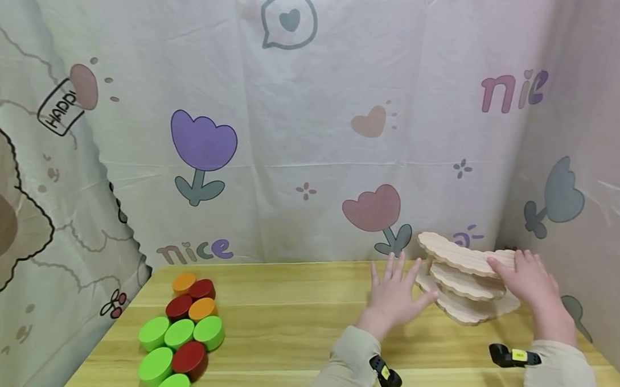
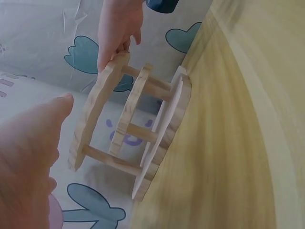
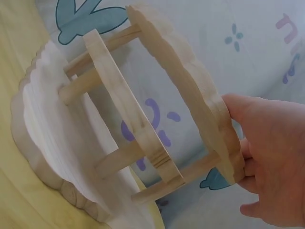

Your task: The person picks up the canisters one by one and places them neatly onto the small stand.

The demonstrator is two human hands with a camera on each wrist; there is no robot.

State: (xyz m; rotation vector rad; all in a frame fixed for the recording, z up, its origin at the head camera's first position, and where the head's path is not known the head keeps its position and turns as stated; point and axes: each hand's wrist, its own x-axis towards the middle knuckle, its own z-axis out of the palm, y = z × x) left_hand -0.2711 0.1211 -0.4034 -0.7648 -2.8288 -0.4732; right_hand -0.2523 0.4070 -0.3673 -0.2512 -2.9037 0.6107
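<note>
A pale wooden tiered stand with scalloped edges stands at the table's back right; round pegs join its three curved tiers. My right hand grips the right end of the top tier, thumb on one face and fingers curled at the edge in the right wrist view. Just left of the stand, my left hand hovers palm down with its fingers spread, holding nothing. In the left wrist view the left thumb points toward the stand, apart from the top tier.
On the table's left side lies a cluster of round discs: several green discs, several dark red discs and two orange discs. A printed cloth hangs behind the wooden table and along both sides.
</note>
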